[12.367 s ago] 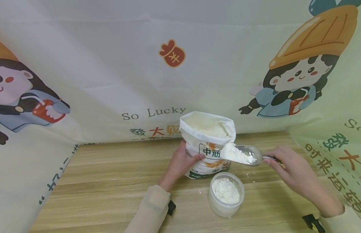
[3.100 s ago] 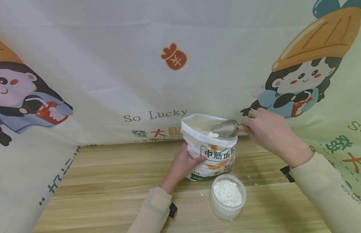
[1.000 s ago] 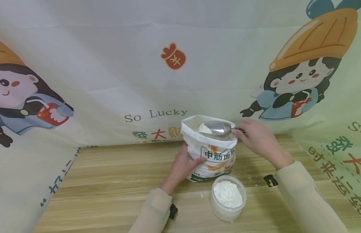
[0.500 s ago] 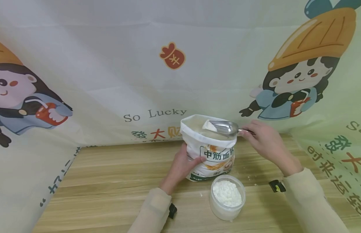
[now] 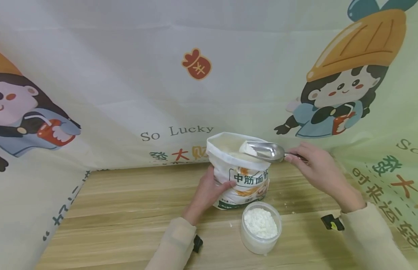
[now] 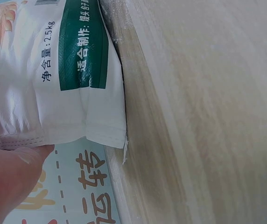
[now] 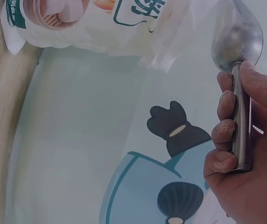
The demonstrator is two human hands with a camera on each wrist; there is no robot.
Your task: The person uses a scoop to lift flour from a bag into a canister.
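A white flour bag [image 5: 225,165] with green and orange print stands with its mouth folded open, flour inside. My left hand [image 5: 209,191] grips its left side, thumb across the front; the left wrist view shows the bag's lower edge [image 6: 91,130] beside that hand. A metal scoop [image 5: 274,152] lies over the right part of the bag's mouth, white flour [image 5: 248,149] at its front. My right hand [image 5: 318,167] holds the scoop by its handle, fingers wrapped round it in the right wrist view. Just in front of the bag sits a clear round tub [image 5: 257,245] heaped with flour.
The wooden table [image 5: 128,217] carries a few flour specks right of the tub. A printed cloth backdrop [image 5: 144,75] rises close behind the bag and along both sides. Dark wrist straps [image 5: 331,222] sit at both sleeves.
Over the last second the scoop has come up and rightward out of the bag's mouth with flour in it, the right hand drawing back to the right. The left hand stays on the bag.
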